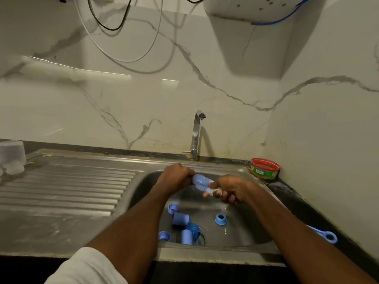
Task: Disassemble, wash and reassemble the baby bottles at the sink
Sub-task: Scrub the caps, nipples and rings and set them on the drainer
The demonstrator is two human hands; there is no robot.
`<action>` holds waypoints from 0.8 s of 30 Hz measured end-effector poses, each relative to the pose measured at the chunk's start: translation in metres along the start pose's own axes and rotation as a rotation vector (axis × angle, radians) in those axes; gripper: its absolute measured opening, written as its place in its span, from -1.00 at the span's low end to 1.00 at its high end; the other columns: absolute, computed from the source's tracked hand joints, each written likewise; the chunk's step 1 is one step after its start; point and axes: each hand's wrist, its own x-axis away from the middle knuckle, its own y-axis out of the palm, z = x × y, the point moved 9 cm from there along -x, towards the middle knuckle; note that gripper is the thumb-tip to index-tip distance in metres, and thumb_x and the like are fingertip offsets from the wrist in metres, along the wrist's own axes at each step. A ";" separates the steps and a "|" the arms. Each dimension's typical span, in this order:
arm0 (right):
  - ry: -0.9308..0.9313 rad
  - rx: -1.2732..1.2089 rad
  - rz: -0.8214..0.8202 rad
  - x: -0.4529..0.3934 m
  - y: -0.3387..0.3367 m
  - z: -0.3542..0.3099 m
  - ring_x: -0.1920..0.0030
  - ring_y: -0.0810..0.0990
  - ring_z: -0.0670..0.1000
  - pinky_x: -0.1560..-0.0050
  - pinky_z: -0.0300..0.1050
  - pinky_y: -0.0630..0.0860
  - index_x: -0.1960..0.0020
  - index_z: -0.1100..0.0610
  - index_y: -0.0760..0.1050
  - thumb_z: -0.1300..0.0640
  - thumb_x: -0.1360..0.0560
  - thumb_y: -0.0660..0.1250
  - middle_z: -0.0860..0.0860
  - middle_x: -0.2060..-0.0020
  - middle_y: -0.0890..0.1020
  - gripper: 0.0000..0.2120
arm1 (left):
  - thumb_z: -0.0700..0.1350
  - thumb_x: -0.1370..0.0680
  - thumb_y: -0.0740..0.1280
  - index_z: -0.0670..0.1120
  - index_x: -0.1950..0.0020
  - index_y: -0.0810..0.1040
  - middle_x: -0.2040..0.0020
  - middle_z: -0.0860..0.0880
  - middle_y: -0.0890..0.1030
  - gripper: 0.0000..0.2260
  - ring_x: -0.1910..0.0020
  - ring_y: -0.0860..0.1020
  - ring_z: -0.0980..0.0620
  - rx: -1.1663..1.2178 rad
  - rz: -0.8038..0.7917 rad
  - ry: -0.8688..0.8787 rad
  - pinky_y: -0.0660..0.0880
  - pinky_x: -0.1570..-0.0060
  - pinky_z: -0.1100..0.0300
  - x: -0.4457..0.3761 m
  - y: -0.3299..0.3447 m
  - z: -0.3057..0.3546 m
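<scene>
A marble-veined wall backs a dark counter that carries a steel sink with a ribbed drainboard on its left. A white appliance hangs high on the wall, with cables looping beside it. The tap stands behind the basin and runs a thin stream of water.

Both forearms reach over the basin. The left hand is curled round the base end of a clear bottle, which lies tilted under the stream. The right hand grips the thin handle of a brush whose bristles sit inside the bottle.

A clear tub stands upside down at the far left of the drainboard. A red-rimmed tin sits on the counter in the right corner.

On the basin floor lie blue parts: two caps, one near the drain and one just beside it, a collar ring well apart to the right, and two smaller rings at the left. A blue brush handle rests on the counter at the right, behind the forearm.
</scene>
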 end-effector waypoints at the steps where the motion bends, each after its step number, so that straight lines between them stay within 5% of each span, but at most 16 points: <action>1: 0.006 -0.033 -0.031 0.000 -0.003 0.001 0.55 0.33 -0.14 0.55 -0.34 0.21 0.00 0.17 0.64 -0.04 -0.67 0.23 -0.05 0.47 0.51 -0.66 | 0.12 -0.59 0.38 0.05 -0.25 0.62 -0.09 0.04 0.70 -0.72 -0.02 0.64 0.07 0.001 0.022 0.004 0.54 -0.07 0.16 -0.003 -0.003 0.005; 4: -0.236 0.457 0.217 0.003 -0.024 -0.019 0.35 0.63 -0.05 0.30 -0.19 0.55 -0.10 0.18 0.61 -0.12 -0.63 0.27 0.05 0.21 0.72 -0.64 | 0.08 -0.60 0.37 -0.01 -0.24 0.63 -0.11 -0.02 0.69 -0.73 -0.07 0.63 0.00 0.083 0.000 -0.011 0.53 -0.10 0.11 -0.006 0.002 0.011; 7: -0.579 1.086 0.523 0.022 -0.018 -0.046 -0.04 0.62 0.03 -0.10 -0.01 0.54 -0.26 -0.03 0.54 -0.35 -0.49 0.31 -0.01 -0.08 0.65 -0.49 | -0.03 -0.63 0.36 -0.09 -0.28 0.59 -0.21 -0.07 0.63 -0.74 -0.17 0.56 -0.01 0.215 -0.145 0.047 0.39 -0.13 0.25 -0.001 0.022 0.020; 11: -0.780 1.353 0.615 0.029 0.009 -0.062 -0.04 0.62 0.05 -0.08 0.00 0.54 -0.26 -0.05 0.53 -0.18 -0.59 0.29 0.02 -0.08 0.65 -0.68 | -0.05 -0.62 0.36 -0.07 -0.24 0.59 -0.17 -0.03 0.63 -0.78 -0.14 0.58 0.06 0.248 -0.166 0.066 0.46 -0.20 0.20 0.007 0.019 0.008; 14: -0.672 1.173 0.618 0.016 0.011 -0.057 0.17 0.62 0.00 0.09 -0.05 0.57 -0.06 -0.02 0.60 -0.14 -0.64 0.25 0.01 0.14 0.65 -0.75 | 0.02 -0.57 0.43 -0.02 -0.13 0.65 0.03 0.02 0.69 -0.81 0.09 0.61 0.12 0.200 -0.109 0.058 0.55 -0.06 0.11 0.005 0.011 0.000; 16: -0.405 0.641 0.423 -0.005 -0.007 -0.039 0.35 0.58 -0.03 0.28 -0.11 0.56 0.04 0.07 0.58 -0.11 -0.64 0.24 0.03 0.27 0.62 -0.71 | 0.01 -0.57 0.42 -0.02 -0.14 0.65 0.02 0.01 0.70 -0.81 0.06 0.62 0.09 0.135 -0.069 0.063 0.54 -0.07 0.11 0.001 0.004 0.004; 19: 0.022 -0.024 0.044 -0.014 -0.001 0.004 0.55 0.33 -0.11 0.51 -0.28 0.25 0.08 0.15 0.53 -0.06 -0.68 0.19 -0.03 0.48 0.43 -0.66 | -0.05 -0.58 0.41 -0.02 -0.18 0.65 -0.04 -0.02 0.70 -0.80 -0.01 0.63 -0.01 0.014 -0.055 0.116 0.52 -0.07 0.09 -0.006 0.002 0.017; 21: 0.020 0.006 0.037 -0.018 -0.006 0.010 0.49 0.39 -0.09 0.41 -0.27 0.34 0.03 0.13 0.53 -0.11 -0.68 0.17 -0.03 0.44 0.46 -0.65 | -0.06 -0.57 0.41 -0.04 -0.19 0.65 -0.05 -0.03 0.70 -0.80 -0.01 0.63 -0.02 -0.011 -0.078 0.125 0.53 -0.06 0.09 -0.008 0.008 0.022; 24: -0.467 0.675 0.419 -0.017 -0.027 -0.030 0.13 0.60 0.02 0.00 -0.04 0.57 -0.10 0.04 0.53 -0.29 -0.62 0.16 0.01 0.11 0.64 -0.58 | -0.04 -0.56 0.41 -0.07 -0.10 0.64 0.04 -0.06 0.68 -0.84 0.06 0.62 -0.04 0.086 -0.106 0.065 0.56 -0.03 0.02 -0.006 0.022 0.021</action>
